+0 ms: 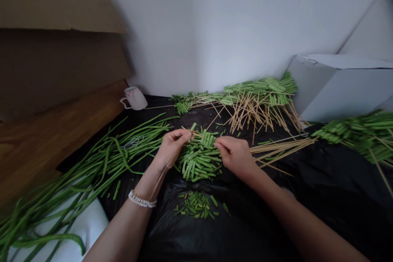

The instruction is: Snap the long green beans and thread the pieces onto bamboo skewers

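My left hand pinches a short piece of green bean by the tip of a bamboo skewer. Several bean pieces sit side by side on that skewer, and my right hand grips its other end with curled fingers. Right below both hands lies a heap of cut bean pieces. Closer to me is a small scatter of trimmed bean ends on black plastic sheeting.
Long uncut beans spread across the left. Loose skewers lie right of my right hand. Filled skewers are piled by the wall, with more beans at far right. A mug, a cardboard box and a white box stand around.
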Demonstrator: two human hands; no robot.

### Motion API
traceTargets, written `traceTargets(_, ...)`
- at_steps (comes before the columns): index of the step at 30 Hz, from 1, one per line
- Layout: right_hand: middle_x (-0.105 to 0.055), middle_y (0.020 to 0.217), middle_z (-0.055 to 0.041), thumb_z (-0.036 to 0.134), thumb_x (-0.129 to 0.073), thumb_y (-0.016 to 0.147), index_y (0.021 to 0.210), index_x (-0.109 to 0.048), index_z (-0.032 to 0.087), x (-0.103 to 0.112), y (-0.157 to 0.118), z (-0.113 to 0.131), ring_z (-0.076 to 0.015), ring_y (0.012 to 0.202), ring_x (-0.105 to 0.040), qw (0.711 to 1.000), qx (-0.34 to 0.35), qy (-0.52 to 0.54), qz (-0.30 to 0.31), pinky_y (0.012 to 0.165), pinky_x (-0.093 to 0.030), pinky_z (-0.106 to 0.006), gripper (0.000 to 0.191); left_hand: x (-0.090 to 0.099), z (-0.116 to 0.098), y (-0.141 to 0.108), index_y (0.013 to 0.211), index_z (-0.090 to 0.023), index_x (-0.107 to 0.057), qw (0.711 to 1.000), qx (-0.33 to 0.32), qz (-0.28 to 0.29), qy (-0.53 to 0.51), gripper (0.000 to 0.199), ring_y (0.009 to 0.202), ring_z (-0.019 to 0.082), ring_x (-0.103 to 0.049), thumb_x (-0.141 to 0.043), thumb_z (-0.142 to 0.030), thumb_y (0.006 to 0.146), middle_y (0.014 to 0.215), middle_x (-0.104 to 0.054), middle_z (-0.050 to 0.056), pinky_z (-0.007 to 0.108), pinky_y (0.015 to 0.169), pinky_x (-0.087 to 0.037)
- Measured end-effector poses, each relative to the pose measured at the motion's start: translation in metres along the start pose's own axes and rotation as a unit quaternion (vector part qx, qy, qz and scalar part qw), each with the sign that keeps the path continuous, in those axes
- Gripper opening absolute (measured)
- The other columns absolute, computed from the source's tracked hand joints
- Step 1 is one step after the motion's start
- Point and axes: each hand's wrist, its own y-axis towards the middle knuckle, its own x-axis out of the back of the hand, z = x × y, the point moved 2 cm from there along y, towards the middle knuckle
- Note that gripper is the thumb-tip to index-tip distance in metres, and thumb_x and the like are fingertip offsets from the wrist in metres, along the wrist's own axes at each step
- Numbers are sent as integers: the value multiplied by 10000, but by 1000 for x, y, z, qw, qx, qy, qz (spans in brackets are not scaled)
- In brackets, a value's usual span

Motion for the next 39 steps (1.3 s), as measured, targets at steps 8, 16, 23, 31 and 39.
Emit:
traceTargets(8, -644, 652, -15, 173, -510, 876, 722, -653, 187, -1, -1, 1, -139, 600, -565, 1000, -16, 18, 14, 590, -391, -246, 211, -2, -1, -1, 705, -147, -750, 1000, 0, 21, 6, 219, 696, 133, -594, -827, -349, 667, 732, -697, 43, 250, 727, -458)
traceTargets(16, -593, 511, 29, 263, -574, 830, 620, -628, 186, 4, 8, 4, -91, 427, -408, 917, -177, 335, 126, 453, -321, -230, 230, -3, -8, -4, 769, -153, -762, 997, 13, 28, -76, 208, 665, 97, -589, -842, -309, 656, 731, -693, 28, 230, 708, -476)
traceTargets(23, -660, 656, -13, 225, -536, 881, 733, -660, 188, 0, 1, 6, -142, 615, -587, 991, -55, 120, 3, 620, -429, -257, 196, -4, -7, -4, 738, -145, -749, 993, 37, 27, -112, 197, 639, 76, -561, -850, -288, 648, 717, -671, 14, 213, 675, -475)
traceTargets(31, -654, 713, -49, 161, -466, 902, 761, -660, 165, 2, -4, 10, -154, 657, -585, 999, 27, -8, -23, 646, -412, -267, 240, -8, -6, -6, 718, -138, -746, 996, 18, 30, -81, 200, 668, 94, -574, -847, -298, 654, 711, -678, 25, 218, 692, -462)
traceTargets(39, -617, 546, 19, 229, -561, 820, 597, -628, 182, 11, 6, 3, -107, 502, -490, 958, -168, 199, 121, 531, -358, -231, 238, -12, -4, -9, 723, -135, -739, 996, 30, 49, -68, 214, 698, 106, -592, -843, -311, 659, 730, -690, 31, 237, 743, -460)
